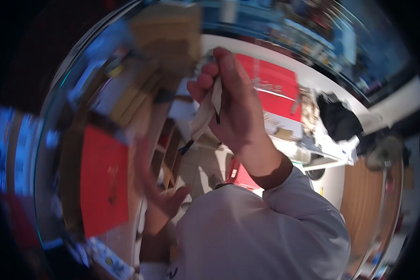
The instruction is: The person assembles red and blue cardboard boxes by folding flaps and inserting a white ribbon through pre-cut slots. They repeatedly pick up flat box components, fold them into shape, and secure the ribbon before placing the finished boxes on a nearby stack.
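Cloth (205, 114), pale and folded, is gripped in the right hand (231, 100) at twelve o'clock. The left hand (165, 196), blurred at seven o'clock, cannot be told open or closed.

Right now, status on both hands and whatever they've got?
Right hand raised, shut on pale strip with a dark tip. Left hand lower, motion-blurred, grip unclear. Nothing between them; cardboard box just above.

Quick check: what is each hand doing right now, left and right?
Left hand: motion-blurred, open or shut cannot be told.
Right hand: closed on a pale strip.
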{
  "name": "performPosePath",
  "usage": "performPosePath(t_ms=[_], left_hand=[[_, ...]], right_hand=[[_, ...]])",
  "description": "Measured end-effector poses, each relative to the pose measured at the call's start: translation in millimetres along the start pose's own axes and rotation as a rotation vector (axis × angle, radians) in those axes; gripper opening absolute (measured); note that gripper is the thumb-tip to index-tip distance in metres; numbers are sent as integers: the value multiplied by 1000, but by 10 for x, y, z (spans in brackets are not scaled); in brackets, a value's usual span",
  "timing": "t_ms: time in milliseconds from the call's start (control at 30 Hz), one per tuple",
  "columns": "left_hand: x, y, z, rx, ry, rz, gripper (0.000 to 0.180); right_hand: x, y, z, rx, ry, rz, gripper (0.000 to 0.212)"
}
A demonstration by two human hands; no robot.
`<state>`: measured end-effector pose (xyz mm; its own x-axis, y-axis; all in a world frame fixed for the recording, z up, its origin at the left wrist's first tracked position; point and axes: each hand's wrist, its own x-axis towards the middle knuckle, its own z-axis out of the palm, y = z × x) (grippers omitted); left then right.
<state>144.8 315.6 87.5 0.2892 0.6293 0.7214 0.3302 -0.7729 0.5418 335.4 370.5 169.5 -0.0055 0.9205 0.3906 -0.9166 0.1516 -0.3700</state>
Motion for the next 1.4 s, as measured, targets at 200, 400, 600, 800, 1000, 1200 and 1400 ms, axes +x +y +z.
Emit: performPosePath(t_ms=[200,400,600,800,1000,1200,1400], left_hand=[[15,-76,-210,-197,373,83,51],[-417,46,-938,-512,772,-227,40],[-727,-28,-1365,-631,826,-309,36],[-935,90,-1521,-700,937,-354,35],[-1303,44,-1436,-628,858,-615,28],[-1332,-56,-1375,-373,830,-699,21],[-1181,-24,-1359,-257,830,-825,22]], right_hand=[[-361,1166,121,277,17,350,23],[-602,1743,312,-3,65,719,24],[-814,2345,404,24,118,804,20],[-908,2580,487,58,91,695,18],[-980,2700,594,25,164,594,19],[-1111,2723,414,-158,89,616,19],[-1058,2555,278,-335,-11,785,20]])
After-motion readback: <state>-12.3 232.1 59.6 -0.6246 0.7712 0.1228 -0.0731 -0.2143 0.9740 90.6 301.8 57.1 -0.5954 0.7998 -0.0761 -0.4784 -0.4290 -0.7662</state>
